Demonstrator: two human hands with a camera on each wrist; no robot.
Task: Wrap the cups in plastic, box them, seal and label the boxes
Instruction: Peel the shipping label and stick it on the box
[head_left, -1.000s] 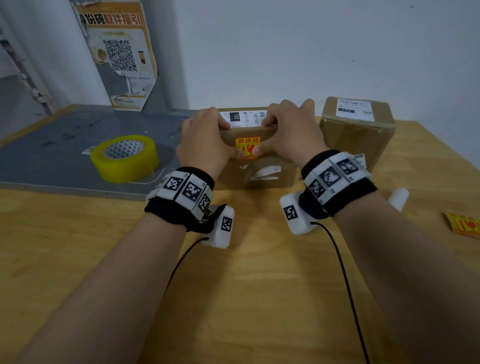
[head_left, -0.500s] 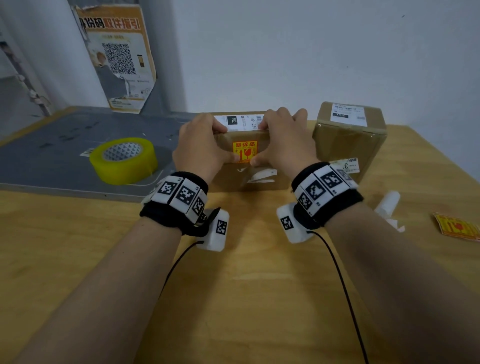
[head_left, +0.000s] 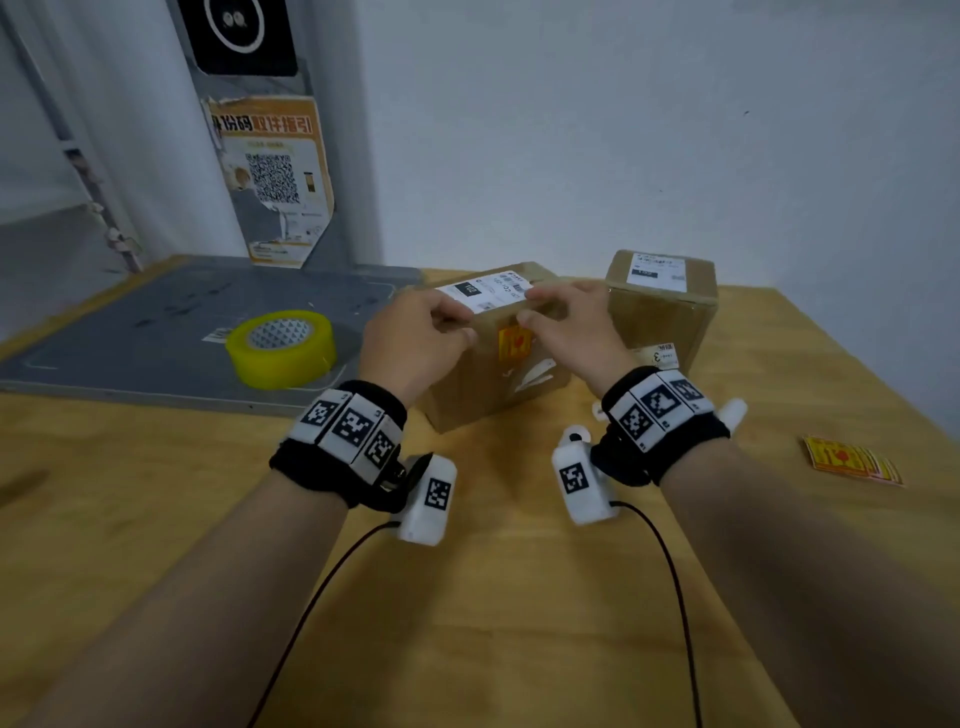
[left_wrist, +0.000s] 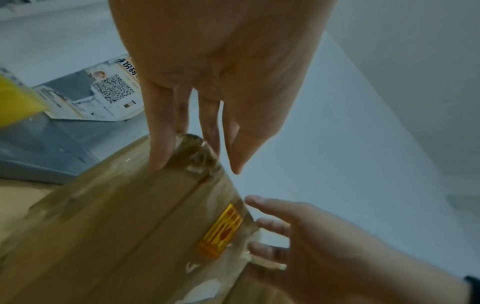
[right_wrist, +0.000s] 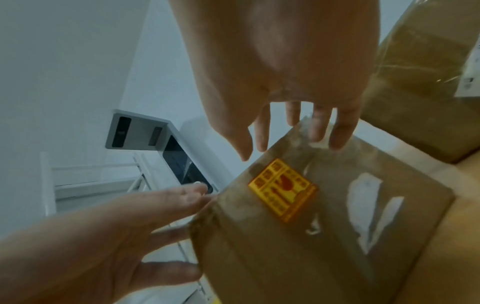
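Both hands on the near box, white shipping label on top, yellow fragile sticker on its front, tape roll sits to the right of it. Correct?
Not quite. The tape roll sits to the left of the near box, on the grey mat, as the head view shows. The rest holds: left hand and right hand on it, shipping label on top, fragile sticker in front.

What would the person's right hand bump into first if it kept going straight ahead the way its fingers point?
Probably the brown cardboard box right in front of it: the right hand already has its fingertips at the box's top edge, beside the white shipping label. Whether they touch is unclear.
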